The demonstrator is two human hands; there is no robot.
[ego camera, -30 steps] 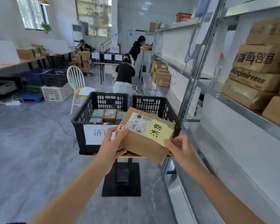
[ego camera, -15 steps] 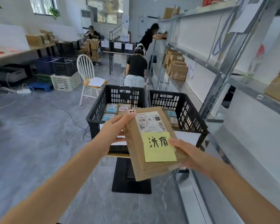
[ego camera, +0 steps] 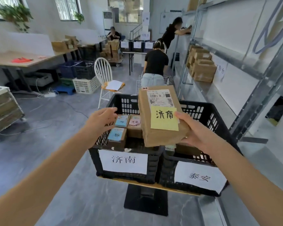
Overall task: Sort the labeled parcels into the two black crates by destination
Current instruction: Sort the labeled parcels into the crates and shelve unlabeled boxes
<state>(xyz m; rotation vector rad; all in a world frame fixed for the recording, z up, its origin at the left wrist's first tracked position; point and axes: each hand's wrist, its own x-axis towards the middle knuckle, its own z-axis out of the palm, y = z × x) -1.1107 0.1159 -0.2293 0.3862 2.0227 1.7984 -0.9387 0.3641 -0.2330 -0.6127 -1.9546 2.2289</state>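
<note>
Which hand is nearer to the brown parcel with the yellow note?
Right. The right hand grips the parcel at its right edge; the left hand hovers apart to its left, over the left crate.

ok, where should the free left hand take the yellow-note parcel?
The parcel's bare left long side, coming from the left: fingers under, thumb on top. It is a flat box held over the crates, and the right hand grips only its near right corner, so that side is free and nearest the open left hand.
</note>
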